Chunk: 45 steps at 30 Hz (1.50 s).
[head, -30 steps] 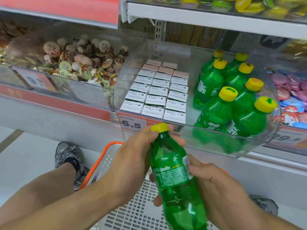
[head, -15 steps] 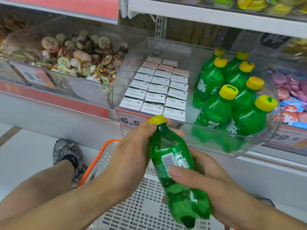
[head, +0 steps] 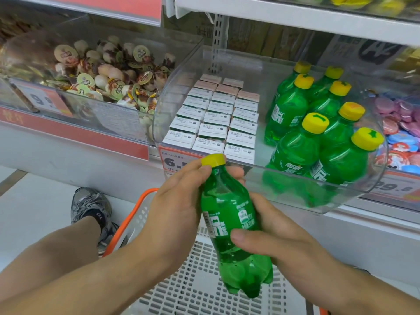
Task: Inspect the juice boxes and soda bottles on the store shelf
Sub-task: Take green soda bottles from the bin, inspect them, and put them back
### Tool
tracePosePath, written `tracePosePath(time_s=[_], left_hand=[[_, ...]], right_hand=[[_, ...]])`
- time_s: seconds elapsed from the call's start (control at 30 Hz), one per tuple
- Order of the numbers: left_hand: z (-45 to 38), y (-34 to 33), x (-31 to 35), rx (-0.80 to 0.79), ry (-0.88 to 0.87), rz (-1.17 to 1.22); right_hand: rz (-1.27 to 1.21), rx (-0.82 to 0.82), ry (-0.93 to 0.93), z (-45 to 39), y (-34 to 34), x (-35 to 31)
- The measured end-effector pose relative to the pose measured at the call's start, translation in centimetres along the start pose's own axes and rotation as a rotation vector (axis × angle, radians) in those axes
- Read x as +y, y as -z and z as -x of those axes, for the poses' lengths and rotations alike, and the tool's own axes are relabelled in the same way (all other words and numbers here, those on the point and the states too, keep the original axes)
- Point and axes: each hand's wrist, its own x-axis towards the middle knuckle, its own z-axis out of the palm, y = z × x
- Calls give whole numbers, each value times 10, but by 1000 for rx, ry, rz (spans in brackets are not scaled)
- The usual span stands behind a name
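I hold a green soda bottle (head: 229, 226) with a yellow cap in front of the shelf, tilted with its cap up and to the left. My left hand (head: 175, 208) grips its neck and upper body just under the cap. My right hand (head: 275, 235) wraps the lower body from the right, thumb across the label. Behind it, a clear bin (head: 261, 169) holds rows of white juice boxes (head: 216, 119) on the left and several green soda bottles (head: 318, 133) with yellow caps on the right.
A clear bin of wrapped snacks (head: 109, 80) sits to the left, and round sweets (head: 402, 133) lie in a bin to the right. Price tags (head: 175, 160) line the shelf front. An orange-rimmed white basket (head: 197, 285) stands below my hands, near my shoe (head: 91, 208).
The bottle has been turned in my hands, so a different side of its label faces me now. Both hands keep their hold; the view has shifted slightly.
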Motion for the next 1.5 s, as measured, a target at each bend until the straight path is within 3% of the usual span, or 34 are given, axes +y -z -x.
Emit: tracePosePath(time_s=[0.2,0.47,0.67,0.83,1.13,1.23,1.33,1.5], left_hand=[[-1,-3,4,46,-7,-13],[1,-3,6,-12,-55,-81],[8,3,2,-156,-196,-318],[10,2,2,-177,-307,-634],[11,0,-1,-215,-296,-743],[10,0,-3,-179,-332,-686],[5,5,-4,-96,-316,-447],[-4,15,5,70,-259,-153]], right_hand=[[348,169,75,-2,3,-9],[499,212,77,-5,3,-8],[425,-18,97,-10,20,-10],[605,48,217,-18,35,-11],[726,91,280,-23,46,-1],[727,97,285,-22,46,-4],[743,100,286,-21,44,-7],[623,14,132,-13,36,-17]])
